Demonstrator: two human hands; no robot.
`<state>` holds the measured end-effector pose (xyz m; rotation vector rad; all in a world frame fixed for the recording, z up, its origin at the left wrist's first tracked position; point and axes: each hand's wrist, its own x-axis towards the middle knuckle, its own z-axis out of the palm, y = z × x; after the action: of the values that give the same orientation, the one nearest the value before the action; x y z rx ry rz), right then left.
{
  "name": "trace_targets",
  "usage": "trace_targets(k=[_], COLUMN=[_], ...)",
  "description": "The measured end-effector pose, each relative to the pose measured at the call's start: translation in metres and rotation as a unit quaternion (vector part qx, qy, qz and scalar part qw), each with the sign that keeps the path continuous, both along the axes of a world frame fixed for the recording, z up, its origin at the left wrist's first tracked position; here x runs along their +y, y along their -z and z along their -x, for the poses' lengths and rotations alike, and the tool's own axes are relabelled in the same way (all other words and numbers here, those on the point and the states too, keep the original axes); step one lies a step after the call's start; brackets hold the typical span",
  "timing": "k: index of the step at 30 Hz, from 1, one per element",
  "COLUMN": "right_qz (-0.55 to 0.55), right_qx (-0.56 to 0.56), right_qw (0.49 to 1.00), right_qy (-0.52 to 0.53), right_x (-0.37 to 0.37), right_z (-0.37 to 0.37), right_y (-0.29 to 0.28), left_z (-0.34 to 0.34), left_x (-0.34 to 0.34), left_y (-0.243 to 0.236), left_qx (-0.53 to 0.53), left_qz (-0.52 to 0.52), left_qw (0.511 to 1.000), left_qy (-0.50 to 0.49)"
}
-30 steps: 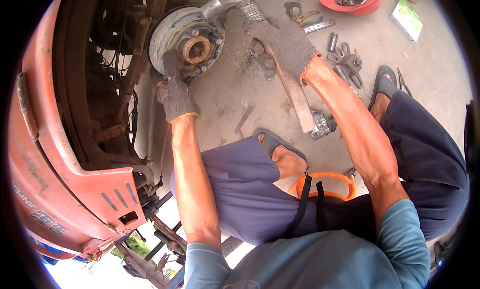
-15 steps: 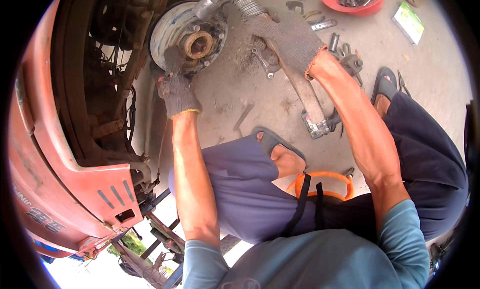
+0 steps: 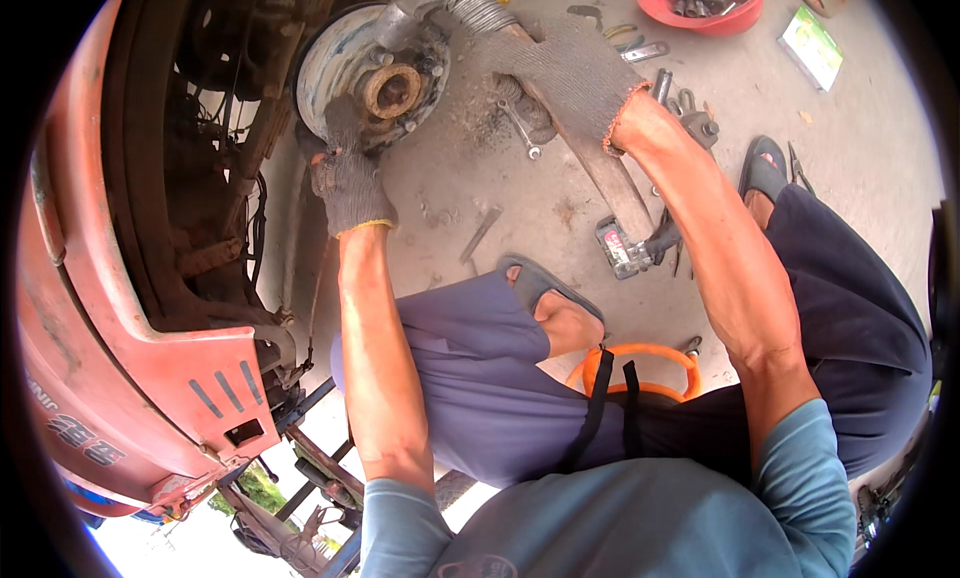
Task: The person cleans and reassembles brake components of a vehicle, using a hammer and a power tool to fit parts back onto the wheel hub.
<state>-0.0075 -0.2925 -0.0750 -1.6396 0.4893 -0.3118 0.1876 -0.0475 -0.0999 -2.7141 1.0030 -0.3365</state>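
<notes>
My gloved right hand (image 3: pixel 570 78) is closed around the wooden handle of a hammer (image 3: pixel 625 203). Wire is wound around the handle below the metal head, which is over the upper part of a round, worn brake drum (image 3: pixel 325 73), close to one of its studs. Whether head and stud touch, I cannot tell. A rusty ring (image 3: pixel 392 90) sits at the drum's centre. At the drum's lower rim, my gloved left hand (image 3: pixel 350 173) grips the edge, its fingers partly on the face and partly hidden.
An orange-red vehicle body (image 3: pixel 150 378) with a dark frame stands at left. On the floor lie a combination wrench (image 3: pixel 522 133), a metal strip (image 3: pixel 481 233) and a small box (image 3: pixel 617 248). Farther off are a red bowl (image 3: pixel 735 16) of metal parts and a green-white box (image 3: pixel 812 48). An orange ring-shaped thing (image 3: pixel 690 373) is near my legs.
The hammer head has come slightly lower over the drum, toward the stud. My left hand keeps its place on the rim. The whole view has shifted a little.
</notes>
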Motion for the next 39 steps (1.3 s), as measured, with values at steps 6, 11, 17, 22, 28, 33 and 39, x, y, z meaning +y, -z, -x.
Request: trace_targets(k=[6,11,17,22,28,33,39], right_qz=[0.018,0.195,0.006,0.020,0.061,0.006,0.092], right_qx=[-0.039,-0.034,0.006,0.027,0.008,0.015,-0.075], right_qw=[0.998,0.980,1.000,0.999,0.989,0.974,0.938], right_qy=[-0.046,0.014,0.028,0.040,0.131,0.227,0.326], right_x=[0.000,-0.014,0.000,0.015,0.041,0.064,0.085], right_z=[-0.016,0.000,0.005,-0.003,0.008,0.009,-0.030], right_y=[0.022,0.018,0.001,0.018,0.045,0.018,0.057], left_z=[-0.003,0.002,0.007,0.007,0.039,0.023,0.017], left_x=[0.000,-0.024,-0.022,-0.008,-0.042,-0.033,-0.024], left_y=[-0.002,0.011,0.007,-0.012,-0.057,-0.046,-0.036], left_qx=[0.093,0.087,0.152,0.125,0.307,0.292,0.301], left_qz=[-0.052,-0.002,0.103,0.063,0.395,0.401,0.401], left_qw=[0.989,0.993,0.975,0.989,0.822,0.830,0.830], left_qy=[-0.105,-0.083,-0.122,-0.050,-0.274,-0.256,-0.244])
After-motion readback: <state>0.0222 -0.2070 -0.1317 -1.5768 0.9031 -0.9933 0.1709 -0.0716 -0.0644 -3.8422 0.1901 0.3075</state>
